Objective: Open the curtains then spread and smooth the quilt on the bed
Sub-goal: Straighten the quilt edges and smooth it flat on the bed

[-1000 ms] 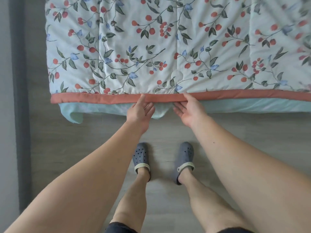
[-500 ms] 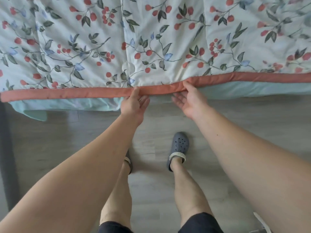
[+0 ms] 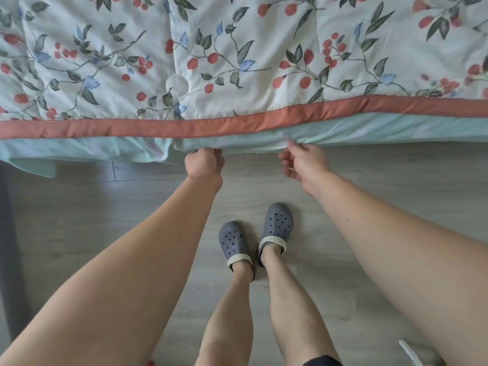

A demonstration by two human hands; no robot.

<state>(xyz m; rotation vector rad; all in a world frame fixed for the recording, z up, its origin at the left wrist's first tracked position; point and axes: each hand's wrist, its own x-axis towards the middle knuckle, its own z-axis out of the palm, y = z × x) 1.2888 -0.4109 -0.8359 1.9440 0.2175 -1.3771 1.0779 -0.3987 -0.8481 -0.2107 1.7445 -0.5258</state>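
The floral quilt, white with red berries and green leaves, lies spread over the bed and fills the top of the head view. Its salmon border runs along the near edge. Below the border hangs a pale mint sheet. My left hand is curled into a fist at the sheet's lower edge and grips it. My right hand pinches the sheet's edge between thumb and fingertips a little to the right. The curtains are out of view.
Grey wood-look floor stretches below the bed edge. My feet in grey clogs stand close to the bed. A dark grey strip runs along the left side. A white object pokes in at the bottom right.
Both hands have dropped from the salmon border to the mint sheet's edge below it. The left hand has curled into a fist. I have stepped to the right along the bed.
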